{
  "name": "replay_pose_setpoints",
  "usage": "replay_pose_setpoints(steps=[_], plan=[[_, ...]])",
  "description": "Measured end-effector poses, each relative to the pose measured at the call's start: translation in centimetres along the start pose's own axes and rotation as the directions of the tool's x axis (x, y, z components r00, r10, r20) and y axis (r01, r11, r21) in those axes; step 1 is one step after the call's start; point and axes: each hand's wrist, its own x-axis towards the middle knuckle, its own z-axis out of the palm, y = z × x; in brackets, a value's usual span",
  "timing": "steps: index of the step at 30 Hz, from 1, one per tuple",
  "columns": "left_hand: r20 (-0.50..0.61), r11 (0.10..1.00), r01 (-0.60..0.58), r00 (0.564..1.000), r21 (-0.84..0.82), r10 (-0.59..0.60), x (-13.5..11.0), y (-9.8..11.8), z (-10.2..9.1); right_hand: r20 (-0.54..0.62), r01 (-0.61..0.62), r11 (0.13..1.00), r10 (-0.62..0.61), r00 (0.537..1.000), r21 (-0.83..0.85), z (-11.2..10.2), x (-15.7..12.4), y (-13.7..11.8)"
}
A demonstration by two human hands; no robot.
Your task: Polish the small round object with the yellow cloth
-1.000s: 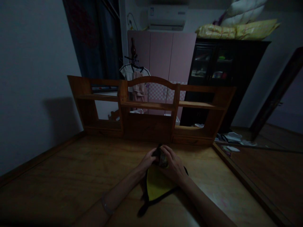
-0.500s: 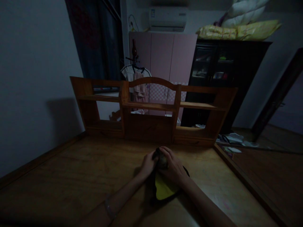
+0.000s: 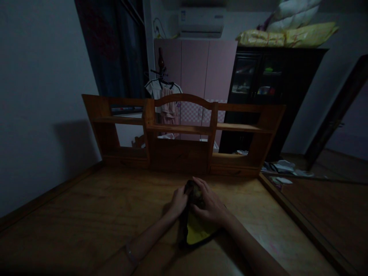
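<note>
hands (image 3: 213, 207), two, around one dark object (image 3: 197, 193), one yellow cloth (image 3: 199, 230)

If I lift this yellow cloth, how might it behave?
The yellow cloth is probably floppy, since its left edge looks wavy. It likely won't roll, as its visible yellow part spreads fairly flat on the table.

Two hands (image 3: 178, 201) (image 3: 212, 205), one yellow cloth (image 3: 199, 230)

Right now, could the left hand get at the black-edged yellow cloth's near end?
Probably yes: the left hand is by the yellow cloth, whose near end lies uncovered; the right hand covers a farther part.
</note>
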Motion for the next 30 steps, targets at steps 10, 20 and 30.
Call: replay_pose_setpoints(steps=[10, 20, 30], plan=[[0.020, 0.980, -0.035, 0.999, -0.193, 0.040, 0.6, -0.3, 0.1, -0.031, -0.033, 0.994, 0.030, 0.999, -0.108, 1.2, -0.1, 1.5], [0.077, 0.896, 0.128, 0.991, -0.425, -0.105, 0.7, 0.4, 0.0, -0.089, -0.018, 0.994, 0.008, 0.996, -0.109, 1.7, 0.0, 2.2], [-0.039, 0.996, -0.027, 0.999, -0.091, 0.023, 0.6, 2.0, -0.8, -0.091, 0.010, 0.994, -0.020, 0.996, -0.108, 1.5, 0.0, 1.4]])
